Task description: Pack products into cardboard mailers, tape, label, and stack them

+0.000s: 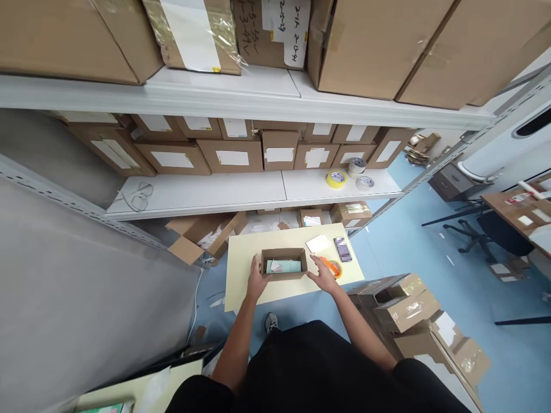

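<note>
A small open cardboard box (284,276) sits on the pale yellow table top (241,287) in front of me. Inside it lies a light green packet (284,266) with a small whitish-pink piece on top. My left hand (257,279) grips the box's left end, thumb on the near side. At the right end, my right hand (322,276) holds the box with its thumb at the near corner and fingers along the side. Just beyond my right hand are an orange tape dispenser (330,267), a white paper (317,243) and a dark, pixelated item (343,249).
Shelves (215,192) stand ahead, with labelled cartons and a yellow tape roll (336,179) near white rolls. An open carton (206,232) is at the table's left. Stacked cartons (408,310) stand on the floor at right. A grey wall (94,275) borders the left.
</note>
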The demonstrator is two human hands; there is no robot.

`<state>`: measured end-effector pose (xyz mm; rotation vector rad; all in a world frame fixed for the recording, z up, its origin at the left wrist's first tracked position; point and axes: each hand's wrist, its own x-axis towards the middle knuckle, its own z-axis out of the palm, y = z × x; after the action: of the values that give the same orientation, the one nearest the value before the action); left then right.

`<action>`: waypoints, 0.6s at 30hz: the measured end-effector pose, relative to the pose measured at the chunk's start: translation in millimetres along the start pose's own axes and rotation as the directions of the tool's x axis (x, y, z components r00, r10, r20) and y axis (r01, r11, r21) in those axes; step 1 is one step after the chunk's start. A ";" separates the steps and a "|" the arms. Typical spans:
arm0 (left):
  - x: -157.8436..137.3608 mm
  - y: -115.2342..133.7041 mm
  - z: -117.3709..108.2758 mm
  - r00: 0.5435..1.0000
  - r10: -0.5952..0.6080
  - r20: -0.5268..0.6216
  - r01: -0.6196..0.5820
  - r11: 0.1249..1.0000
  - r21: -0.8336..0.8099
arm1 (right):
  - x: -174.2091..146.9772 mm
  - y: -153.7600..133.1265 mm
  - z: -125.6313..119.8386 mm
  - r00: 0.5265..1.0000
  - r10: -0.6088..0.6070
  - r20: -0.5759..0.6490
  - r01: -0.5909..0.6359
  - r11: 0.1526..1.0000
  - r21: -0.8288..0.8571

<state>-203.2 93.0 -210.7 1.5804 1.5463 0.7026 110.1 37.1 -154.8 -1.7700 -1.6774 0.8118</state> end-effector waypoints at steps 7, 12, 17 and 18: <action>-10.8 -10.5 16.2 0.998 -0.037 0.043 0.032 0.993 0.110 | -10.5 31.7 31.8 0.981 0.173 0.087 -0.182 0.976 0.119; -9.8 -13.8 26.7 0.986 0.103 0.128 -0.127 0.973 0.195 | -4.6 29.0 40.4 0.985 0.144 0.093 -0.148 0.989 0.032; -1.0 -11.1 30.6 0.931 0.195 0.309 -0.276 0.928 0.248 | 0.9 23.3 42.7 0.975 0.161 0.156 -0.143 0.982 -0.120; 1.7 -8.3 29.2 0.925 0.176 0.337 -0.274 0.923 0.270 | 1.2 22.5 45.4 0.977 0.151 0.150 -0.130 0.982 -0.139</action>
<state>-183.2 89.4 -233.2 2.0243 1.2975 0.3151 90.8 36.7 -201.6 -1.9757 -1.7564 0.9492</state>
